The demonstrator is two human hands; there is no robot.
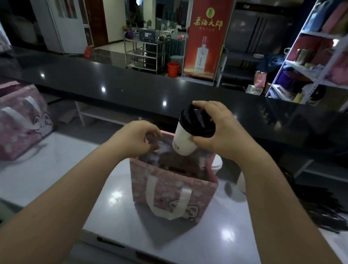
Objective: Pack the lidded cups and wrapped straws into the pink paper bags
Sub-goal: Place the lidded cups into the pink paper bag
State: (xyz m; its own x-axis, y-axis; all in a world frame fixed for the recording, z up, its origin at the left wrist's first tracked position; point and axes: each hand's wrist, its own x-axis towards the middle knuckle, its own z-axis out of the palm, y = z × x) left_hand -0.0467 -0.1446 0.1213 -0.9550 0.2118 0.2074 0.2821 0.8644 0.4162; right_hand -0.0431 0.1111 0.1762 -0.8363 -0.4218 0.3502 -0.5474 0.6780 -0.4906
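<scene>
A white cup (183,141) with a black lid tilts above the open pink bag (166,189) at centre frame, the right grip (219,129) curled around its lid. The left grip (135,138), blurred, pinches the bag's far rim. Another cup (217,163) sits mostly hidden behind the bag on the white counter (58,166).

Right hand (219,130) grips black-lidded white cup (183,140), tilted, above open pink bag (167,183); left hand (133,138) holds bag rim at 10 o'clock.

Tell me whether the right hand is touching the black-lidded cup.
Touching. The head view shows the right hand gripping the black-lidded cup by its lid, thumb against the white wall.
</scene>
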